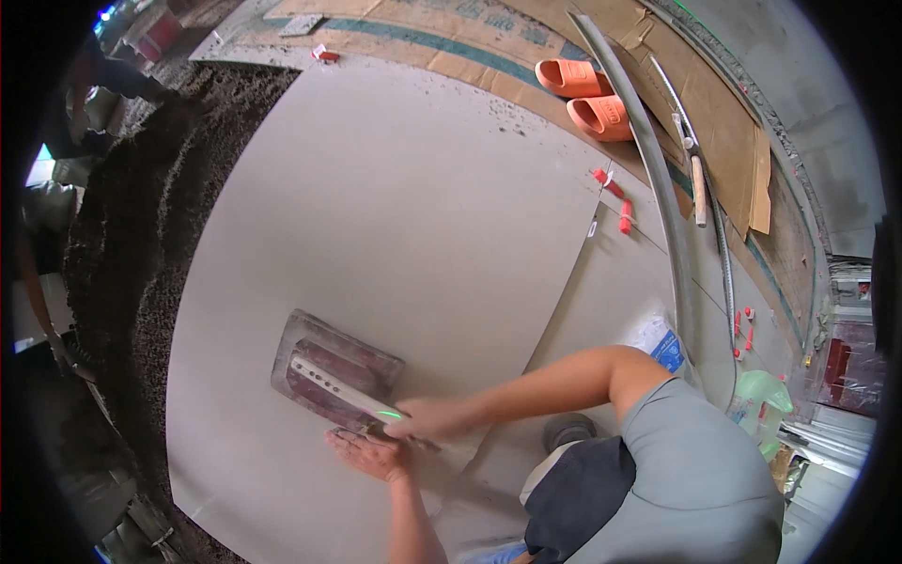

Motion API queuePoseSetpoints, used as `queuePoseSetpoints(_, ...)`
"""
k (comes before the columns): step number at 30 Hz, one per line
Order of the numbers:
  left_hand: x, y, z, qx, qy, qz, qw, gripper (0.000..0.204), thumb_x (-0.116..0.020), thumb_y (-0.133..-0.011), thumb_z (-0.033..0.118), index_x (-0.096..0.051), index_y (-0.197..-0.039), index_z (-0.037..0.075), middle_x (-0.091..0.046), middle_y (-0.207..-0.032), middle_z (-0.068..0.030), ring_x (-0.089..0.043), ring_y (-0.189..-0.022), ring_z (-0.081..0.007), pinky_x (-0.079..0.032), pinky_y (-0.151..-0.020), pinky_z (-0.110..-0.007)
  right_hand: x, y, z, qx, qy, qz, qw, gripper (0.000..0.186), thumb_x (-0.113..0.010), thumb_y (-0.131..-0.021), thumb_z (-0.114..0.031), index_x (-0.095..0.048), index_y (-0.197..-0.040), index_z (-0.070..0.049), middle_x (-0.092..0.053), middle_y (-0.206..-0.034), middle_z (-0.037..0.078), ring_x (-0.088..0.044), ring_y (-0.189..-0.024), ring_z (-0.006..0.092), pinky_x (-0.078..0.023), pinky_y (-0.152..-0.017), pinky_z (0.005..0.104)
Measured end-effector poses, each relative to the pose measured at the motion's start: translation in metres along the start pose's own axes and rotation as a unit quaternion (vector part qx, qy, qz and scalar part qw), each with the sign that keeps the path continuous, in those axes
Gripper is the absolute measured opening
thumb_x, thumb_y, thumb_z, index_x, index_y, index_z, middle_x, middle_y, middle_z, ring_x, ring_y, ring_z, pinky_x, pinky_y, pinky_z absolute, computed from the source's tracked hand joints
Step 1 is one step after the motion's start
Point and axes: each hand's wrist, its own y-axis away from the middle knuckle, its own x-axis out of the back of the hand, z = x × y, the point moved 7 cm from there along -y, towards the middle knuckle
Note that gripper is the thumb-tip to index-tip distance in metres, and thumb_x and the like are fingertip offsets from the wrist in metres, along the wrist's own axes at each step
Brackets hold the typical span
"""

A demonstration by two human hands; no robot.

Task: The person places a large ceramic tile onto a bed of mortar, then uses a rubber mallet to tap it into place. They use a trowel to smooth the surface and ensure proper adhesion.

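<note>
A large pale grey floor tile (395, 216) fills the middle of the view. On it, tilted askew, lies a flat-based tiling tool (329, 368) with a rectangular dark plate, dull red patches and a long pale handle with a row of dark dots. My right hand (418, 419), slightly blurred, is closed round the near end of that handle, where a green light streak shows. Just below it, my left hand (368, 455) rests with fingers stretched out at the tool's near edge, apparently against the tile. Its palm side is hidden.
Dark loose mortar (141, 235) borders the tile on the left. Orange slippers (599, 118), a long metal straightedge (648, 150) and a wooden-handled hammer (698, 188) lie at the far right on cardboard (723, 132). Red tile wedges (625, 216) sit along a joint.
</note>
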Motion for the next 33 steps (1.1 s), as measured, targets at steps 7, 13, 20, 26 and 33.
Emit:
queuePoseSetpoints(7,0.015,-0.006,0.008,0.016,-0.002,0.001,1.000,0.068,-0.037,-0.093,0.025,-0.023,-0.149,-0.013,-0.020,-0.160,-0.0239,-0.017,-0.149,-0.0371,-0.013,-0.122,-0.045,0.020,0.012,-0.200,0.202,0.363,0.214,0.884,0.056,-0.040,-0.102,-0.049,-0.056,-0.109,0.004,-0.067,-0.087,0.027,-0.065,-0.088,0.0432,-0.049,-0.081,0.0506)
queuePoseSetpoints(13,0.016,0.000,0.001,0.038,-0.002,-0.010,0.999,0.069,-0.036,-0.093,0.025,-0.021,-0.150,-0.012,-0.019,-0.160,-0.0225,-0.015,-0.150,-0.0352,-0.012,-0.122,-0.043,0.016,0.057,-0.321,0.385,0.414,0.309,0.764,0.059,-0.038,-0.102,-0.051,-0.055,-0.111,0.004,-0.066,-0.079,0.025,-0.064,-0.079,0.0468,-0.049,-0.077,0.0543)
queuePoseSetpoints(20,0.016,0.002,0.016,0.040,-0.008,-0.021,0.999,0.070,-0.037,-0.093,0.026,-0.020,-0.150,-0.011,-0.017,-0.162,-0.0215,-0.013,-0.151,-0.0335,-0.010,-0.122,-0.044,0.191,0.027,-0.229,0.033,0.294,0.373,0.880,0.063,-0.031,-0.103,-0.041,-0.059,-0.076,0.008,-0.062,-0.063,0.023,-0.063,-0.058,0.0338,-0.053,-0.065,0.0466)
queuePoseSetpoints(26,0.020,0.000,0.002,0.037,-0.019,-0.012,0.999,0.072,-0.040,-0.091,0.025,-0.020,-0.150,-0.011,-0.017,-0.161,-0.0227,-0.014,-0.150,-0.0339,-0.012,-0.122,-0.044,0.122,0.063,-0.319,0.179,0.299,0.355,0.867,0.067,-0.032,-0.102,-0.057,-0.055,-0.084,0.003,-0.057,-0.068,0.015,-0.057,-0.059,0.0264,-0.049,-0.059,0.0421)
queuePoseSetpoints(33,0.022,-0.001,0.014,0.045,0.004,-0.020,0.999,0.071,-0.041,-0.091,0.022,-0.021,-0.151,-0.010,-0.018,-0.161,-0.0224,-0.015,-0.150,-0.0337,-0.014,-0.121,-0.045,0.170,0.067,-0.182,0.103,0.340,0.399,0.845,0.061,-0.035,-0.102,-0.054,-0.062,-0.112,0.000,-0.060,-0.075,0.020,-0.062,-0.061,0.0316,-0.052,-0.062,0.0453)
